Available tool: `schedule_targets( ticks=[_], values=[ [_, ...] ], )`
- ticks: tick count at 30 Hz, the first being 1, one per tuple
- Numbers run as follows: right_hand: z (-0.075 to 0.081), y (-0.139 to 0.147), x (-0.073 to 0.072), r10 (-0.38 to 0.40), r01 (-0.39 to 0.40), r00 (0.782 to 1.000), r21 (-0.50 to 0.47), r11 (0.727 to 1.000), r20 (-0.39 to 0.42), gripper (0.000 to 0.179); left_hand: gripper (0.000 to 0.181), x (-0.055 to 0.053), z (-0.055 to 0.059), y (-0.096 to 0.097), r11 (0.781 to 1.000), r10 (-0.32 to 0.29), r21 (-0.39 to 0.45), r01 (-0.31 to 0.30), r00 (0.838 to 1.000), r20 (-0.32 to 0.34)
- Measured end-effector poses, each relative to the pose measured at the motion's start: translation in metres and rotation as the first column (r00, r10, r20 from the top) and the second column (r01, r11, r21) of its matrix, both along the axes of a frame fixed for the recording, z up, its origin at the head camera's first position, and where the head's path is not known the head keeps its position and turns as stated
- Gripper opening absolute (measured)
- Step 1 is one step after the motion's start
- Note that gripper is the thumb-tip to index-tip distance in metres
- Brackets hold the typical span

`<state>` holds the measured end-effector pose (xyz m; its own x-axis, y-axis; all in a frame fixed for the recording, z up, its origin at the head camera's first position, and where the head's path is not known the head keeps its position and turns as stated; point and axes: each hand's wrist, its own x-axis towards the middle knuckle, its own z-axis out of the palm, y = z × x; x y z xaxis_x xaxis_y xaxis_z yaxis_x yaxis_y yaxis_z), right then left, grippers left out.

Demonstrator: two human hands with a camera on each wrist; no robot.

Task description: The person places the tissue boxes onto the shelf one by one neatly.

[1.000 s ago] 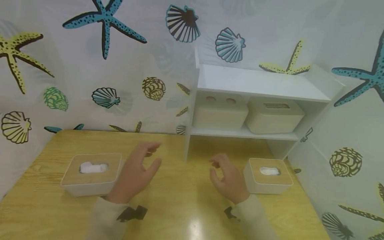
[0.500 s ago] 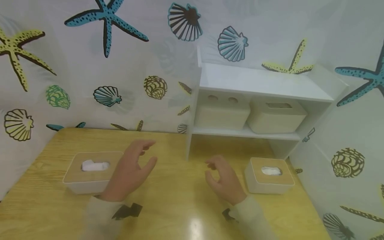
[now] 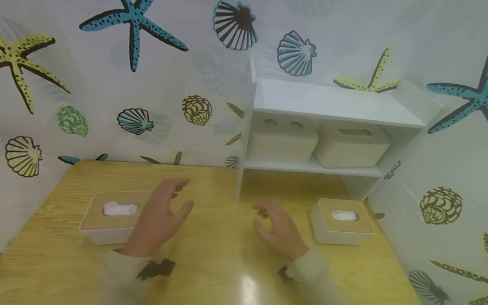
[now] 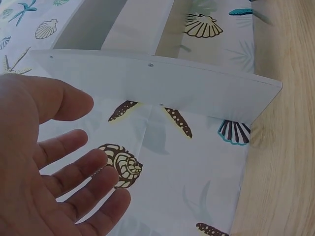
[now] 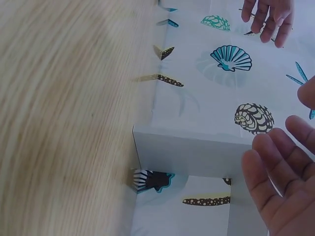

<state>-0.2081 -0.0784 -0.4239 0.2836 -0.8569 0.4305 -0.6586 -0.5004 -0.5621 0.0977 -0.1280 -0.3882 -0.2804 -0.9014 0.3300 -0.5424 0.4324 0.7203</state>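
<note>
My left hand (image 3: pixel 158 218) hovers over the wooden table with its fingers loosely bent and nothing in it. In the head view it overlaps the right part of a white tissue box (image 3: pixel 110 235) with a wood-look lid. Relaxed fingers and thumb of that hand (image 4: pixel 59 147) also show apart in the left wrist view. My right hand (image 3: pixel 280 231) is held above the table's middle, fingers loosely curled, holding nothing. Right of it stands a smaller tissue box (image 3: pixel 339 237), white with a wood-look lid and a tissue in the slot.
A white shelf unit (image 3: pixel 339 101) stands at the back right of the table (image 3: pixel 213 262). Two cream boxes, one with two round holes (image 3: pixel 282 144) and one with a slot (image 3: pixel 352 148), sit on its lower shelf. Shell-and-starfish wallpaper (image 3: pixel 164 80) covers the walls.
Both hands have drifted left in the head view, the left hand farther across the larger tissue box, the right hand away from the smaller one. The boxes and shelf stay put.
</note>
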Motion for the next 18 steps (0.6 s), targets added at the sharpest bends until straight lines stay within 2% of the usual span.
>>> schedule_targets(
  ticks=[4, 7, 12, 18],
  values=[
    [-0.005, -0.001, 0.005, 0.019, -0.019, 1.0, 0.017, 1.0, 0.007, 0.033, 0.049, 0.002, 0.001, 0.001, 1.0, 0.018, 0.018, -0.018, 1.0, 0.006],
    [-0.009, 0.0, 0.011, 0.034, -0.036, 0.999, 0.069, 0.997, 0.03, 0.035, 0.053, 0.006, 0.0, 0.002, 0.997, 0.048, 0.055, -0.049, 0.999, 0.024],
    [-0.013, 0.001, 0.021, 0.025, -0.037, 0.997, 0.167, 0.985, 0.077, 0.038, 0.062, 0.017, -0.006, 0.004, 0.991, 0.076, 0.1, -0.084, 0.994, 0.078],
    [-0.018, -0.002, 0.032, 0.049, -0.068, 0.994, 0.22, 0.973, 0.093, 0.036, 0.063, 0.028, -0.015, 0.005, 0.989, 0.089, 0.104, -0.106, 0.983, 0.159]
  ],
)
